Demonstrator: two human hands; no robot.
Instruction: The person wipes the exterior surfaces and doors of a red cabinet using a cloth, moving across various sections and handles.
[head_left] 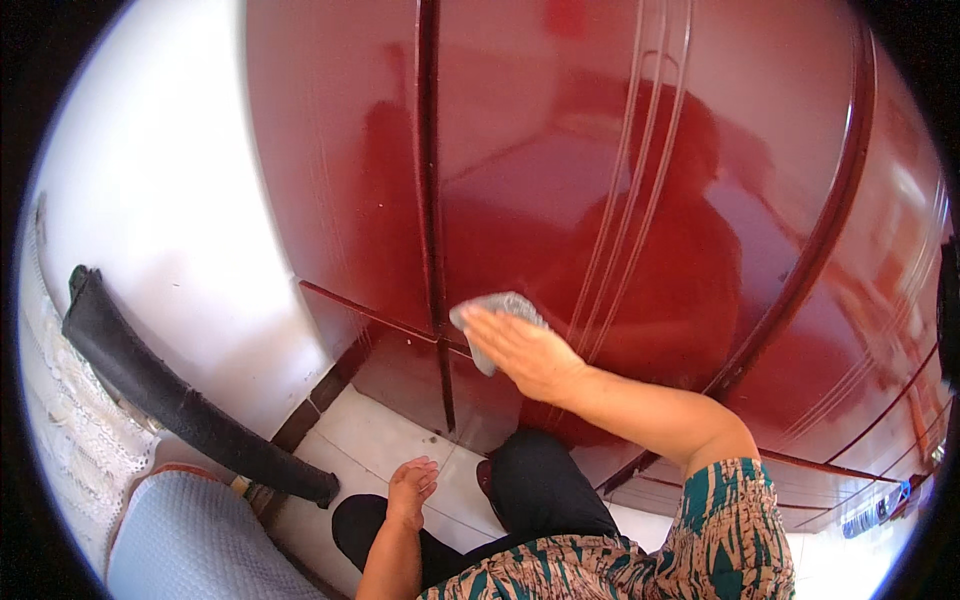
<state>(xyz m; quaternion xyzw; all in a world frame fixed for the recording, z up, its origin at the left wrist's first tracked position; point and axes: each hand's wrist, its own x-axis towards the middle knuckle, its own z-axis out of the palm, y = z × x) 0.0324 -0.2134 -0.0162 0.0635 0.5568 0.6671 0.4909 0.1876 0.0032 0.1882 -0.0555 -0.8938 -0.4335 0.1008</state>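
My right hand point(532, 358) presses a grey cloth point(512, 303) flat against the glossy dark-red wardrobe door point(540, 220). The fingers lie over the cloth, low on the door and close to its left edge. Part of the cloth sticks out above and below them. My left hand point(410, 490) hangs in the air above my knee, nearest to my black-trousered leg point(360, 525). Its fingers are stretched out and nothing shows in it.
Wardrobe panels continue to the right, with a vertical trim strip point(815, 255) between them. A black padded bar point(190, 410) slants at the left, by a light-blue quilted cover point(205, 535) and white lace point(75, 440). A bottle-like blue-and-clear object point(872, 515) is at the far right.
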